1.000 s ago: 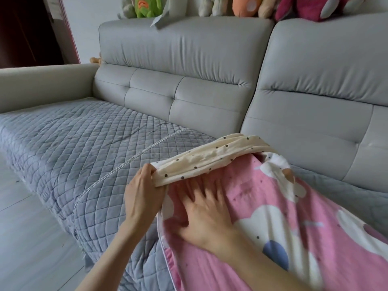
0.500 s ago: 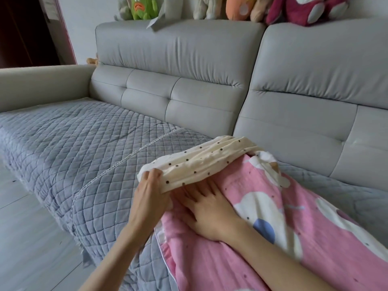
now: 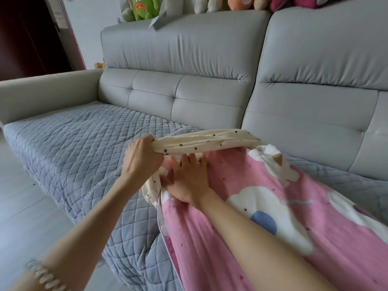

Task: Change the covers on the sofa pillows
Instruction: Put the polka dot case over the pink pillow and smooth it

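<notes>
A pink pillow point(image 3: 262, 223) with white cloud shapes and a blue spot lies across the sofa seat at the lower right. A cream cover with dark dots point(image 3: 201, 141) is bunched in a band across the pillow's far end, and part of it hangs down at the near corner. My left hand point(image 3: 142, 158) grips the left end of that bunched band. My right hand point(image 3: 189, 179) lies flat on the pink pillow just below the band, fingers spread and straight.
The grey sofa has a quilted blue-grey seat pad point(image 3: 79, 152), tall backrests point(image 3: 182, 68) and an armrest point(image 3: 48, 93) at the left. Plush toys point(image 3: 142, 7) line the top of the backrest. Pale floor point(image 3: 23, 208) lies at the lower left.
My left hand has pulled the cream cover's edge up and to the left, gathering it into a tighter band. The right hand stays pressed on the pillow.
</notes>
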### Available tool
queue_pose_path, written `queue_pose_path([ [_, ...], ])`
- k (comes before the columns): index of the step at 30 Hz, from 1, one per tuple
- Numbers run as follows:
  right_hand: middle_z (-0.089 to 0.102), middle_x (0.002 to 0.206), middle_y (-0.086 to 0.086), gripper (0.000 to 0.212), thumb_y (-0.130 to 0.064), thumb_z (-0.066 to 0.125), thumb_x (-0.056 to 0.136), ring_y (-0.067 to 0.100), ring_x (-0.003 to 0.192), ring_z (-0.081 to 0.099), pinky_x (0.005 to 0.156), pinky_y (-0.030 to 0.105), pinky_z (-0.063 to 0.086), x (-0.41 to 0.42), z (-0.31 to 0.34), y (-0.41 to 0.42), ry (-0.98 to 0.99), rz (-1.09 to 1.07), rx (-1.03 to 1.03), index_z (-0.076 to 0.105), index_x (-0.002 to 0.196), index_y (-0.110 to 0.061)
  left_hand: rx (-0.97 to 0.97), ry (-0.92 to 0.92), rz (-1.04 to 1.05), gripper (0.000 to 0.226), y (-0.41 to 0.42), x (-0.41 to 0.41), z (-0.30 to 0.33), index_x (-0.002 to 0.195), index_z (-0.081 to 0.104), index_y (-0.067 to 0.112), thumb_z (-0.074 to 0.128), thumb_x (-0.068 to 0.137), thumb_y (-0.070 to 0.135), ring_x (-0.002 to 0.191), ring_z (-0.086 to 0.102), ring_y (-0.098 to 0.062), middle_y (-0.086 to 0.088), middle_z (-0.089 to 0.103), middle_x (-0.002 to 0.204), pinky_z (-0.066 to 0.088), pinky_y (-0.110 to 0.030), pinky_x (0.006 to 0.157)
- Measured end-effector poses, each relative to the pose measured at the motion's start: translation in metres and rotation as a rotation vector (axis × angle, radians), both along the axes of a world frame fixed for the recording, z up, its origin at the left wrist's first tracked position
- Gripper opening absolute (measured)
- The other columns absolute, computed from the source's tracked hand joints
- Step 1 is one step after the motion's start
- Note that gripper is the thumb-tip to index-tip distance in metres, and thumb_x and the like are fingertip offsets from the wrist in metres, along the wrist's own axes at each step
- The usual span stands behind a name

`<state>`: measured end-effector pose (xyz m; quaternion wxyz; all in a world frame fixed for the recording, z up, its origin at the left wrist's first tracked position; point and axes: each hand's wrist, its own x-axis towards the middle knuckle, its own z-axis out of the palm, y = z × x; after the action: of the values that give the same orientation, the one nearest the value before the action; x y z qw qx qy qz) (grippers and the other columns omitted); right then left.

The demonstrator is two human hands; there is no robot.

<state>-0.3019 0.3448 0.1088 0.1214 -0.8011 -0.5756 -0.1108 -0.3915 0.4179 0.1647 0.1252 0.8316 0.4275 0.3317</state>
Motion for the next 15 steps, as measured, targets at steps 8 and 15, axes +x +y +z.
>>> queue_pose_path([
  [8,0.043,0.136,0.011,0.047,-0.036,0.043,0.094,0.029,0.127,0.037,0.106,0.048,0.022,0.012,-0.009,0.039,0.015,0.296,-0.215,0.035,0.14,-0.029,-0.495,-0.2,-0.171,0.011,0.04,-0.01,-0.015,0.085,0.062,0.0,0.053,0.083,-0.005,0.064,0.045,-0.022,-0.011,0.051,0.069,0.034,-0.027,0.053],
  [15,0.055,0.11,0.005,0.032,-0.035,0.045,0.094,0.024,0.106,0.05,0.089,0.039,0.028,0.014,-0.017,0.036,0.137,0.394,0.09,0.055,0.125,-0.037,0.081,0.149,0.003,0.019,0.043,0.002,-0.002,0.067,0.058,0.011,0.051,0.072,-0.007,0.063,0.05,-0.029,0.003,0.044,0.052,0.032,-0.028,0.048],
])
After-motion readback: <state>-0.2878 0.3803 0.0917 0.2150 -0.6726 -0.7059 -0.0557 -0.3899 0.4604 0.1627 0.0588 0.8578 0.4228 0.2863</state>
